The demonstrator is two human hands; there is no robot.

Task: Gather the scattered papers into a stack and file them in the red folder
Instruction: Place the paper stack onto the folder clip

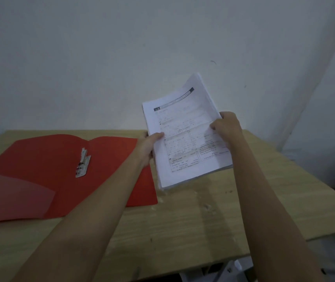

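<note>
A thick stack of printed white papers [184, 127] is held up above the table, tilted, its lower edge just over the wood. My left hand [148, 147] grips the stack's left edge, thumb on the top sheet. My right hand [226, 124] pinches the right edge, thumb on the top sheet. The red folder [40, 165] lies open and flat on the left half of the table, with a metal clip [83, 163] at its spine and a translucent pocket [14, 196] on its left flap. The stack's lower left corner hangs just over the folder's right flap.
The light wooden table [203, 220] stands against a pale wall [121, 58]. Its right and front edges are in view. White objects [231, 269] sit below the front edge, near the floor.
</note>
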